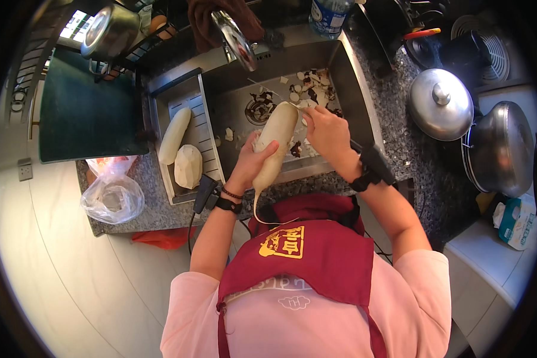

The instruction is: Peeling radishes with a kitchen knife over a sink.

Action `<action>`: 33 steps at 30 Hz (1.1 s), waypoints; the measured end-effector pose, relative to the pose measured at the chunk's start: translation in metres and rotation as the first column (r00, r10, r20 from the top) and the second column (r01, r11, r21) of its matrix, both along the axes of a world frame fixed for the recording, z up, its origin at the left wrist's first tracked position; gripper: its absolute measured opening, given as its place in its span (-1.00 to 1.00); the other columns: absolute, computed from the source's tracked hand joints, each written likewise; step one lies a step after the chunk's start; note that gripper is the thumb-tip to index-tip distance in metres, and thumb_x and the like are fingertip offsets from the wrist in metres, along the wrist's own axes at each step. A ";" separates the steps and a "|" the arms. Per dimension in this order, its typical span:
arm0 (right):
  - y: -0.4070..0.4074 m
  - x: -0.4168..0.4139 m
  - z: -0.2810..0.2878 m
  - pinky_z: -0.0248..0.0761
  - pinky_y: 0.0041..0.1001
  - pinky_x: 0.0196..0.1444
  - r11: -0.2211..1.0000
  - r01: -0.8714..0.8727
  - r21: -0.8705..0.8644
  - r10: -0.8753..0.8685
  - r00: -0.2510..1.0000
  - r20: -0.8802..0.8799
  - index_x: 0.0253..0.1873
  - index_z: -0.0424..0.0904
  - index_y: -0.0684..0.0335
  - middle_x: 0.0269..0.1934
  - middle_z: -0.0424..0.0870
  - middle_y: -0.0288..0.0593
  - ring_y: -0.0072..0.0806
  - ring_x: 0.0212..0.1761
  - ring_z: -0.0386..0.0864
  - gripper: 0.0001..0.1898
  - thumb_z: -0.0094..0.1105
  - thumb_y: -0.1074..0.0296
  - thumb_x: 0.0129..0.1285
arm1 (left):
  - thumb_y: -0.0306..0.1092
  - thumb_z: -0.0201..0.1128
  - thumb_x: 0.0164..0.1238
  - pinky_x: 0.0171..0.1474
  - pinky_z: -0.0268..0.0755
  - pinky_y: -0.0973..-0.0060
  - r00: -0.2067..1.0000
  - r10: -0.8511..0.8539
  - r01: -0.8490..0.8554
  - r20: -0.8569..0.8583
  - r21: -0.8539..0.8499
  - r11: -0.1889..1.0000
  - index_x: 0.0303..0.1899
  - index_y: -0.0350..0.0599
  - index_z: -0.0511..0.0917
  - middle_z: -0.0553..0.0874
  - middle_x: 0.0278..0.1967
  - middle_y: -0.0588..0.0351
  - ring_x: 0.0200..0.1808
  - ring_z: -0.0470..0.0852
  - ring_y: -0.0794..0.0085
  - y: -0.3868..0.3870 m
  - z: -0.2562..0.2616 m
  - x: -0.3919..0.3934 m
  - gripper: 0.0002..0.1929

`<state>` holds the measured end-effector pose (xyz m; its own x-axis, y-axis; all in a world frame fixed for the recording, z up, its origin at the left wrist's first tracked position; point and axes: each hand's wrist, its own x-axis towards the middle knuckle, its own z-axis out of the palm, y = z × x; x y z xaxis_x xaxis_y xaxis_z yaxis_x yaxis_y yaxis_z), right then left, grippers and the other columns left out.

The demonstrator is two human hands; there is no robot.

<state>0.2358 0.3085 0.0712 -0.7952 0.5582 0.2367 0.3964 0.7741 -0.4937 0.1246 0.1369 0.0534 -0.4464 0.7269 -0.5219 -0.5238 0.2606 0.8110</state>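
Observation:
Over the sink (275, 163), my left hand (248, 163) grips a white radish (275, 134) around its middle. The radish is tilted, and its long thin root tail hangs down towards the apron. My right hand (331, 132) is closed around a thin blade-like tool (268, 88) at the radish's upper end. The tool is seen nearly edge-on and most of its handle is hidden, so its exact kind cannot be told. In the drainer compartment at the left lie a long peeled radish (175, 134) and a rounder peeled root vegetable (188, 166), side by side.
Brown and white peelings (311, 87) litter the basin around the drain (259, 109). A chrome faucet (235, 40) reaches over it. Left are a dark green board (89, 107) and a clear plastic bag (112, 197); right, a lidded pan (441, 105) and a large steel pot (503, 147).

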 end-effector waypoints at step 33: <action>-0.008 0.013 -0.004 0.51 -0.23 -0.37 0.994 0.057 -0.089 -0.066 0.993 -0.101 -0.07 0.59 0.15 -0.30 0.60 -0.15 -0.10 -0.39 0.61 -0.81 0.09 0.38 0.24 | 0.35 -0.05 0.32 -0.35 0.66 0.29 0.794 -0.112 0.040 0.597 0.132 0.990 0.19 -0.22 0.35 0.63 -0.17 -0.07 -0.30 0.70 0.22 -0.009 -0.010 0.003 -0.25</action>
